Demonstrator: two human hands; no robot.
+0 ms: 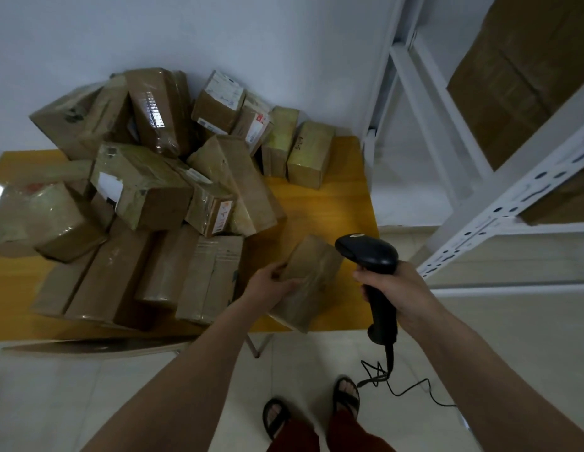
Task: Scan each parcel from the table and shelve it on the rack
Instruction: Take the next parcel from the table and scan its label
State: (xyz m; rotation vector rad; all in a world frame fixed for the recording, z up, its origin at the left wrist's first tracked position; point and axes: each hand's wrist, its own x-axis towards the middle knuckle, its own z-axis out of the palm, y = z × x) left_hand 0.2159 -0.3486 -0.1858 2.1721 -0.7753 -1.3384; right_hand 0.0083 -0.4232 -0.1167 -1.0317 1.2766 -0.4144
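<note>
- While the left hand (273, 282) grips the parcel (308, 282) at the desk (320, 203) edge, its long axis runs away from the person, tilted rightward.
- Right hand (395, 288) holds the scanner (369, 256) just right of it, head touching or overlapping the parcel's far corner.
</note>
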